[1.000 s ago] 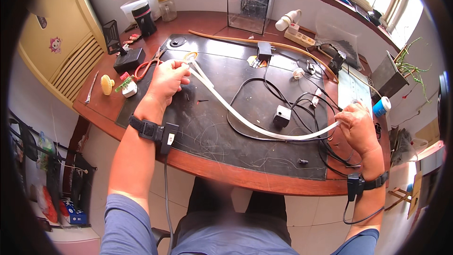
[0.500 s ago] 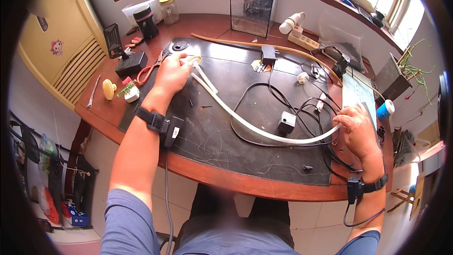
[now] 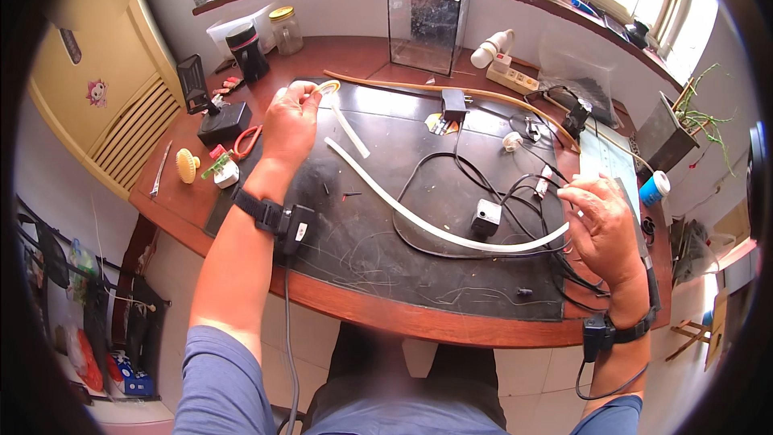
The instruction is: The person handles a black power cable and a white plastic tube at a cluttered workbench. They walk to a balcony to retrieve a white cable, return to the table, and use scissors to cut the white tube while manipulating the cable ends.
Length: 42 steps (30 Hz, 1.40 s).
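My left hand [image 3: 291,125] is closed on a curled piece of clear tubing [image 3: 349,130], whose straight tail slants down over the black desk mat. Beside that tail is the free left end of a longer whitish hose [image 3: 427,225], which bows across the mat to the right. At its other end, my right hand [image 3: 597,221] has thumb and fingers bent around the hose tip, which they partly hide. Red-handled pliers [image 3: 245,142] lie left of my left wrist, partly covered. A small black cube-shaped pump [image 3: 486,217] with a pale face sits just beyond the hose.
Black cables [image 3: 463,163] loop over the mat beside a black adapter [image 3: 454,105]. At the back stand a glass tank [image 3: 428,24], a power strip [image 3: 512,76] and a tan hose [image 3: 483,95]. A blue cup [image 3: 655,187] and a potted plant [image 3: 668,133] are right.
The long hose's left end has dropped away from my left hand and nearer me. My right hand has shifted slightly left with the other end. My left hand keeps the curled tubing.
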Available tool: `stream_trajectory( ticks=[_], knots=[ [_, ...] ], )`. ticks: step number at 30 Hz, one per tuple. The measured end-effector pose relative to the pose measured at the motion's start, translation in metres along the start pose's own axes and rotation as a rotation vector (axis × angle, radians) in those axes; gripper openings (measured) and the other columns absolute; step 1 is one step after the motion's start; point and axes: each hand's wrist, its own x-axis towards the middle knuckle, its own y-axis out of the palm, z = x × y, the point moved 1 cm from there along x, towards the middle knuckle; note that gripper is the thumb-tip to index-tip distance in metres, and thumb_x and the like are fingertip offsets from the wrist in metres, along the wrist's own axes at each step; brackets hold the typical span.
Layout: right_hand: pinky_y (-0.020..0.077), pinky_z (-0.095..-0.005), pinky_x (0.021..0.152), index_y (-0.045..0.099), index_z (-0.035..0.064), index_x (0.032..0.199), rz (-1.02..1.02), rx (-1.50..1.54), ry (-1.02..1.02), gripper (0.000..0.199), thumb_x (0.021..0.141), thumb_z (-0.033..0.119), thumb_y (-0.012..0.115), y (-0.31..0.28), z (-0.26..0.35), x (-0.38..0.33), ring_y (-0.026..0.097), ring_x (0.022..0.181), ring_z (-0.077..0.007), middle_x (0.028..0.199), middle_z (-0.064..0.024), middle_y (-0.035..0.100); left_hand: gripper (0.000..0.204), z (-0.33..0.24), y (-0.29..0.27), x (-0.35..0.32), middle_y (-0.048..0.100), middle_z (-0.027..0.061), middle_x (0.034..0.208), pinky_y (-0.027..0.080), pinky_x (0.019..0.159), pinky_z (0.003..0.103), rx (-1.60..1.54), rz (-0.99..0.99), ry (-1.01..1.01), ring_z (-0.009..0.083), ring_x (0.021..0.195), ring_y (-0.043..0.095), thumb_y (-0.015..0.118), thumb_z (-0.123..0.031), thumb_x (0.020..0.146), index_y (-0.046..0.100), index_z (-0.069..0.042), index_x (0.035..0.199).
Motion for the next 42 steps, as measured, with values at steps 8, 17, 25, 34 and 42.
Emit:
stream_trajectory(
  ticks=[8,17,25,34,42],
  knots=[
    [0.0562,-0.0316,0.086,0.058,0.0043,0.146,-0.008,0.786,0.291,0.058,0.095,0.026,0.077,0.005,0.064,0.008,0.069,0.113,-0.02,0.13,-0.0135,0.069,0.016,-0.154,-0.046,-0.059,0.063,0.0103,0.089,0.052,0.075,0.037,-0.374,0.274,0.562,0.0288,0.083,0.065,0.075,-0.002,0.092,0.071,-0.004,0.107],
    [0.0493,-0.037,0.087,0.067,0.0018,0.114,0.164,1.071,0.311,0.055,0.11,0.053,0.048,0.018,0.105,-0.02,0.063,0.094,-0.0281,0.1,-0.0159,0.066,0.02,-0.233,-0.059,-0.118,0.063,0.0075,0.088,0.055,0.061,0.036,-0.446,0.444,0.8,0.0252,0.074,0.066,0.079,-0.004,0.086,0.072,-0.008,0.104],
    [0.0486,-0.0337,0.083,0.065,-0.0004,0.103,-0.187,1.072,0.534,0.048,0.111,0.045,0.05,0.031,0.105,-0.065,0.059,0.088,-0.0214,0.096,-0.0107,0.064,0.021,-0.249,-0.057,-0.177,0.064,0.0111,0.09,0.053,0.067,0.034,-0.495,0.651,0.415,0.023,0.073,0.065,0.078,-0.012,0.094,0.064,-0.001,0.105],
    [0.0528,-0.0384,0.079,0.066,0.0011,0.117,-0.204,0.93,0.553,0.039,0.109,0.036,0.05,0.02,0.125,-0.067,0.069,0.084,-0.0291,0.094,-0.0155,0.07,0.015,-0.259,-0.055,-0.189,0.053,0.0057,0.08,0.051,0.058,0.037,-0.025,0.406,0.778,0.0217,0.067,0.061,0.066,-0.02,0.097,0.055,-0.011,0.091],
    [0.0484,-0.0358,0.066,0.062,0.0007,0.091,-0.248,0.883,0.531,0.033,0.104,0.028,0.049,0.015,0.138,-0.07,0.058,0.068,-0.0234,0.077,-0.0121,0.059,0.017,-0.258,-0.065,-0.199,0.051,0.0061,0.075,0.049,0.055,0.037,-0.154,0.391,0.799,0.0236,0.062,0.059,0.069,-0.016,0.091,0.054,-0.011,0.087]
  ],
)
